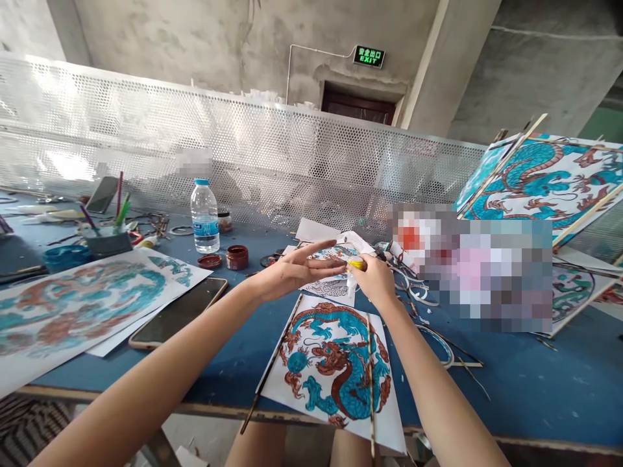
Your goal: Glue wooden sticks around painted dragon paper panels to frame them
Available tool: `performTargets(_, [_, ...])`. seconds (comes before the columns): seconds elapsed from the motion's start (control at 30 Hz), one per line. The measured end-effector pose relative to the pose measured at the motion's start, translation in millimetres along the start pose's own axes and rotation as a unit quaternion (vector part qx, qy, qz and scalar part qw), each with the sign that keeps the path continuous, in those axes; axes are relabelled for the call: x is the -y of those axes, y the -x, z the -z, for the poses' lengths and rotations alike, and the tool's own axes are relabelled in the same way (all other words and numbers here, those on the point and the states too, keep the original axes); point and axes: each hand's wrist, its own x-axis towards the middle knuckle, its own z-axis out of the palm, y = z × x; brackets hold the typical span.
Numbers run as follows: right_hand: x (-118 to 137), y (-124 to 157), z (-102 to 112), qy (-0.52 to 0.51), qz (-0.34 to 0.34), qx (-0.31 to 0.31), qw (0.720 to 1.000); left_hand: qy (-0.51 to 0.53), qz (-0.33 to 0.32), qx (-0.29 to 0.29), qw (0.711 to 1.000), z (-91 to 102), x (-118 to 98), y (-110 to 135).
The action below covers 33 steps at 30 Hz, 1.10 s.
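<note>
My left hand (287, 271) reaches over the table with its fingers stretched out, their tips close to my right hand. My right hand (377, 277) is closed around a small white bottle with a yellow part (357, 264), its white end (351, 285) pointing down. Whether the left fingertips touch the bottle I cannot tell. Below both hands, near the table edge, lies a dragon painting (321, 389) in turquoise and brown. One thin stick (272, 366) runs along its left edge and another stick (371, 383) crosses its right side. Smaller dragon drawings (335, 292) lie behind the hands.
On the blue table (511, 389) stand a water bottle (205, 217), an open brown paint jar (237, 257) and a brush holder (109, 241). A phone (180, 314) and a large painting (73, 305) lie left. Tape rolls (435, 344) and a raised painting (540, 181) are right. Behind runs a perforated metal screen (292, 162).
</note>
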Motion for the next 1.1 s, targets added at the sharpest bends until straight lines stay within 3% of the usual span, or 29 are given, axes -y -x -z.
performTargets(1.1, [-0.2, 0.5, -2.0, -0.016, -0.004, 0.01, 1.0, 0.017, -0.015, 0.012, 1.0, 4.5, 5.3, 0.8])
